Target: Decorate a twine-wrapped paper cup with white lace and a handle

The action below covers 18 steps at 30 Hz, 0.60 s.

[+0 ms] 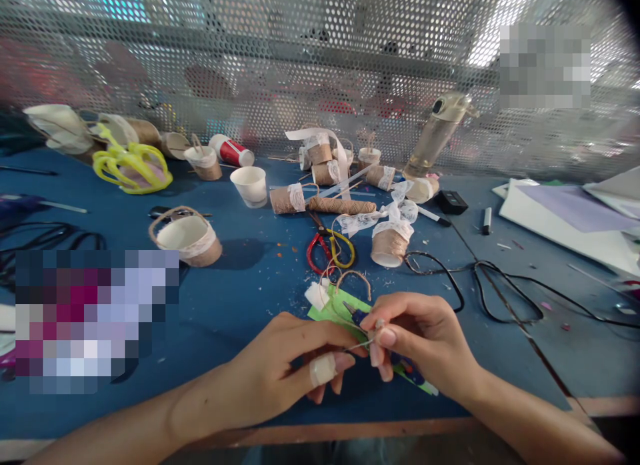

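Near the table's front edge, my left hand (pixel 305 361), with a whitish bandage (pixel 323 369) round its thumb, pinches a thin string (pixel 361 345). My right hand (pixel 420 338) is closed close beside it, fingertips pinching the string's other part and a small pale bit. Below and behind my fingers lie a green sheet (pixel 325 311) and a dark blue glue gun (pixel 357 313), partly hidden by my right hand. A curved piece of twine (pixel 357 274) rests just beyond, near red and yellow scissors (pixel 320 248).
Twine-wrapped cups (pixel 390 245), a basket (pixel 200 248) with a handle, a twine roll (pixel 343 205) and a white cup (pixel 250 185) stand or lie farther back. Black cable (pixel 483 291) loops at right. A bottle (pixel 435 135) leans against the perforated metal screen (pixel 250 51).
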Each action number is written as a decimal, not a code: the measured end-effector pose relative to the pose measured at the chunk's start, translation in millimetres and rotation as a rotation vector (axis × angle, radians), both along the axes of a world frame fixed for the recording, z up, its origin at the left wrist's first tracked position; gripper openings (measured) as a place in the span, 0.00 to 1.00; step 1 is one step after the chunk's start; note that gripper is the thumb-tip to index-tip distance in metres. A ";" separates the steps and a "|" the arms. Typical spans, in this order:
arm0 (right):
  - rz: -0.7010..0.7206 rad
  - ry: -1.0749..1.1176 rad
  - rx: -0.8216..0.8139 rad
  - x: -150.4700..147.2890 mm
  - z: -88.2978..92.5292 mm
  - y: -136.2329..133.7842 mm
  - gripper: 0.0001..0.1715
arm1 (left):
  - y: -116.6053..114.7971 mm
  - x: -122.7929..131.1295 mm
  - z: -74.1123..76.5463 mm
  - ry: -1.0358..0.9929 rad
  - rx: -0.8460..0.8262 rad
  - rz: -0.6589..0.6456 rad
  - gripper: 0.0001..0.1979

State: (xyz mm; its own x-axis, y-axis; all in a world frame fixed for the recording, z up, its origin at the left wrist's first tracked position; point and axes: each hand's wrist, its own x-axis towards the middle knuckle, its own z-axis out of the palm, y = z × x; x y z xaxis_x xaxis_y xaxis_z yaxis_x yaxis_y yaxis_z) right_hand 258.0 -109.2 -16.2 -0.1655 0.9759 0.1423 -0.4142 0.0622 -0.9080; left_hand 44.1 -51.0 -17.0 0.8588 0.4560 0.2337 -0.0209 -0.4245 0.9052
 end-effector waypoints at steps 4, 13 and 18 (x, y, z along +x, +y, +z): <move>0.030 -0.003 0.002 -0.8 0.6 0.6 0.07 | 1.1 -0.2 -0.3 -0.027 -0.049 -0.030 0.13; 0.004 -0.022 -0.007 -3.1 3.4 -0.1 0.09 | 0.0 -1.8 0.6 -0.005 -0.084 0.049 0.12; 0.015 -0.097 0.023 0.2 -0.9 -4.4 0.13 | 0.2 -2.6 -0.7 0.009 -0.213 0.120 0.10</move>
State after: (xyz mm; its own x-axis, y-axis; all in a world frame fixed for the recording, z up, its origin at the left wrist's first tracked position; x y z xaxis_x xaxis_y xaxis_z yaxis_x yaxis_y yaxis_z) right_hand 258.3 -113.6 -17.1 -0.1945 0.9698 0.1470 -0.3255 0.0776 -0.9424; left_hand 41.5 -50.8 -17.6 0.7973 0.5928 0.1135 0.0269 -0.2227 0.9745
